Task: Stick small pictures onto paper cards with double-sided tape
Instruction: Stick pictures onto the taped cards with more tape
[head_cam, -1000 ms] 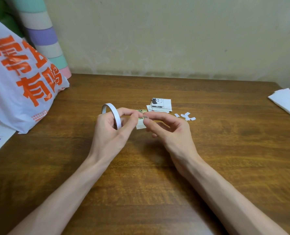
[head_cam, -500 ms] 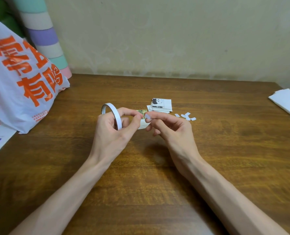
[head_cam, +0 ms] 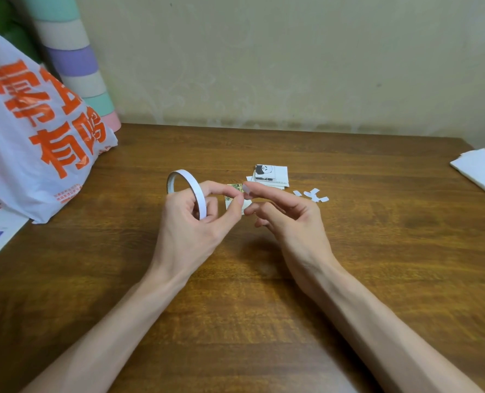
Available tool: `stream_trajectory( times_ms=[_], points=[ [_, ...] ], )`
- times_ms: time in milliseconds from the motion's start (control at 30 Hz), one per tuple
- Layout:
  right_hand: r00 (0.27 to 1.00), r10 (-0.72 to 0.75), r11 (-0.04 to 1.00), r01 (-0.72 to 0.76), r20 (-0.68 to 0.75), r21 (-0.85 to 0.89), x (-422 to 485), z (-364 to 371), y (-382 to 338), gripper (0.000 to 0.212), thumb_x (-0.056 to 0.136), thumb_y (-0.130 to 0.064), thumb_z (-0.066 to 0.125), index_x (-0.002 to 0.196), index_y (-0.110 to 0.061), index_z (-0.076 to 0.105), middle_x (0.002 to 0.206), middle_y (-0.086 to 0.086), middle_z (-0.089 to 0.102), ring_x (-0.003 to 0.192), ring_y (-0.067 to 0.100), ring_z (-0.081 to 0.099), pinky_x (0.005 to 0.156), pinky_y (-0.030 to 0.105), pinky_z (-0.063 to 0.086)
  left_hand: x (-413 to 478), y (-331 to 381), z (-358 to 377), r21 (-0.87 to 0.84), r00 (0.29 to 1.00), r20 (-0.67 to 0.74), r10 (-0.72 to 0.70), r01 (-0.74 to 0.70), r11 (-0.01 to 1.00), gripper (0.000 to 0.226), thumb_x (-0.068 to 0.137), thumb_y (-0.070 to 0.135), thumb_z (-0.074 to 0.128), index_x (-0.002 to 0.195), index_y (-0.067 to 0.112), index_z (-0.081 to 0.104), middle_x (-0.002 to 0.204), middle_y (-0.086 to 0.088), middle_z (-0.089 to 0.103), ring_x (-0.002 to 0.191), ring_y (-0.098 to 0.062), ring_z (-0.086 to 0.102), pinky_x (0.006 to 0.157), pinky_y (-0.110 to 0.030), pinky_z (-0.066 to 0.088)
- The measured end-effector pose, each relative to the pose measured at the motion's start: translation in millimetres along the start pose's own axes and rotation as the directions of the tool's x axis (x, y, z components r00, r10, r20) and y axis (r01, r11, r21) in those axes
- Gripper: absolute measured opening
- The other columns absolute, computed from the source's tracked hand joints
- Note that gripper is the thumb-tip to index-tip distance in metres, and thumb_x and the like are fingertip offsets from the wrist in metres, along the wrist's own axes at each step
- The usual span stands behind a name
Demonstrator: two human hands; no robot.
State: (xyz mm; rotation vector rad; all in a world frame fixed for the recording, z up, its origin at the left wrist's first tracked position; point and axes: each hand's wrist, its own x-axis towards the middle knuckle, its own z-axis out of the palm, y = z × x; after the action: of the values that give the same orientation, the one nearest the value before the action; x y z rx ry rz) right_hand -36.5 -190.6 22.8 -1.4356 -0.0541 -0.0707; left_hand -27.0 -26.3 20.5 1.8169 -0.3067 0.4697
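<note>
Taping step: L hand (head_cam: 190, 231) pinches the small picture (head_cam: 233, 195) betw. thumb & index just above the surface (head_cam: 264, 307), tape roll (head_cam: 191, 184) hooked on its other fingers, while R hand (head_cam: 295, 225), fingers loose, carries a tape bit (head_cam: 247, 189) on its index tip; next, prob. press it flat onto the picture w/o creasing.

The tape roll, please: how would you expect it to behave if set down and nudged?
The tape roll is a thin, hollow ring, so probably very light and a little squashable. Stood on edge it would likely roll or topple; laid flat on the table it should simply slide.
</note>
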Motion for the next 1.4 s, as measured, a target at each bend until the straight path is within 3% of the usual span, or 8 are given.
stream_trajectory(
  times_ms=[100, 233, 533, 767, 933, 1133, 1267, 1400],
  points=[
    [0.999, 0.025, 1.0, -0.025, 0.048, 0.006, -0.9, 0.8, -1.5, 0.04, 0.092, 0.006, 0.058, 0.114, -0.018, 0.081, 0.106, -0.001, 0.079, 0.088, 0.002, 0.066, 0.085, 0.027, 0.053, 0.5, 0.4, -0.2, 0.013, 0.999, -0.041, -0.015, 0.015, 1.0, 0.007, 0.09, 0.028, 0.082, 0.085, 0.024, 0.079, 0.051, -0.013, 0.032, 0.047, -0.013, 0.027, 0.049, -0.026, 0.029],
    [0.995, 0.04, 0.999, -0.04, 0.087, 0.003, -1.5, 2.2, -2.0, 0.04, 0.095, 0.002, 0.057, 0.116, -0.022, 0.081, 0.106, -0.002, 0.079, 0.101, 0.007, 0.067, 0.087, 0.028, 0.052, 0.8, -1.1, -0.1, -0.037, 0.994, -0.077, -0.072, 0.069, 0.997, 0.008, 0.089, 0.029, 0.082, 0.087, 0.021, 0.081, 0.051, 0.001, 0.031, 0.047, -0.008, 0.027, 0.049, -0.014, 0.029],
    [0.992, 0.014, 0.999, -0.007, 0.125, -0.053, -2.8, 3.2, -2.4, 0.047, 0.096, 0.006, 0.053, 0.12, -0.024, 0.08, 0.118, 0.001, 0.076, 0.097, 0.009, 0.066, 0.082, 0.022, 0.052, 2.2, -6.0, -0.8, -0.111, 0.979, -0.055, -0.196, 0.189, 0.976, 0.01, 0.089, 0.032, 0.081, 0.093, 0.024, 0.083, 0.049, 0.008, 0.034, 0.048, -0.006, 0.028, 0.05, -0.019, 0.033],
    [0.993, 0.021, 0.999, -0.016, 0.114, -0.048, -2.9, 3.3, -2.2, 0.046, 0.096, 0.004, 0.053, 0.122, -0.024, 0.079, 0.119, 0.003, 0.076, 0.097, 0.007, 0.067, 0.08, 0.023, 0.052, 3.1, -7.2, 0.1, -0.116, 0.977, -0.05, -0.205, 0.198, 0.973, 0.006, 0.091, 0.029, 0.081, 0.092, 0.023, 0.083, 0.049, 0.01, 0.03, 0.048, -0.007, 0.025, 0.047, -0.016, 0.029],
    [0.994, 0.029, 0.999, -0.024, 0.108, -0.043, -1.6, 2.4, -1.9, 0.046, 0.096, 0.004, 0.054, 0.122, -0.023, 0.079, 0.119, 0.002, 0.076, 0.101, 0.009, 0.068, 0.084, 0.027, 0.051, 2.4, -5.6, -1.3, -0.108, 0.979, -0.036, -0.198, 0.194, 0.975, 0.006, 0.093, 0.028, 0.078, 0.093, 0.026, 0.084, 0.05, 0.006, 0.031, 0.05, -0.01, 0.026, 0.049, -0.022, 0.031],
    [0.993, 0.015, 0.999, -0.009, 0.118, -0.051, -2.3, 2.6, -1.8, 0.046, 0.097, 0.005, 0.053, 0.123, -0.022, 0.079, 0.119, 0.003, 0.075, 0.097, 0.008, 0.068, 0.08, 0.024, 0.051, 2.5, -5.1, -1.0, -0.106, 0.978, -0.036, -0.207, 0.202, 0.974, 0.011, 0.091, 0.032, 0.08, 0.097, 0.023, 0.083, 0.048, 0.01, 0.035, 0.049, -0.007, 0.03, 0.053, -0.018, 0.039],
    [0.993, 0.014, 0.999, -0.009, 0.118, -0.045, -2.0, 2.7, -1.1, 0.047, 0.096, 0.006, 0.053, 0.123, -0.022, 0.079, 0.121, 0.004, 0.075, 0.099, 0.01, 0.068, 0.081, 0.025, 0.05, 2.8, -4.4, -1.7, -0.115, 0.979, -0.034, -0.202, 0.197, 0.974, 0.006, 0.093, 0.029, 0.079, 0.093, 0.026, 0.084, 0.052, 0.001, 0.032, 0.052, -0.014, 0.027, 0.052, -0.023, 0.034],
    [0.993, 0.014, 0.999, -0.009, 0.116, -0.044, -2.1, 2.7, -1.2, 0.047, 0.096, 0.006, 0.053, 0.122, -0.023, 0.079, 0.12, 0.003, 0.075, 0.098, 0.009, 0.067, 0.082, 0.026, 0.05, 2.6, -3.6, -2.4, -0.119, 0.977, -0.032, -0.211, 0.206, 0.971, 0.011, 0.091, 0.033, 0.08, 0.097, 0.024, 0.083, 0.048, 0.01, 0.036, 0.048, -0.006, 0.031, 0.054, -0.022, 0.038]
  ],
)
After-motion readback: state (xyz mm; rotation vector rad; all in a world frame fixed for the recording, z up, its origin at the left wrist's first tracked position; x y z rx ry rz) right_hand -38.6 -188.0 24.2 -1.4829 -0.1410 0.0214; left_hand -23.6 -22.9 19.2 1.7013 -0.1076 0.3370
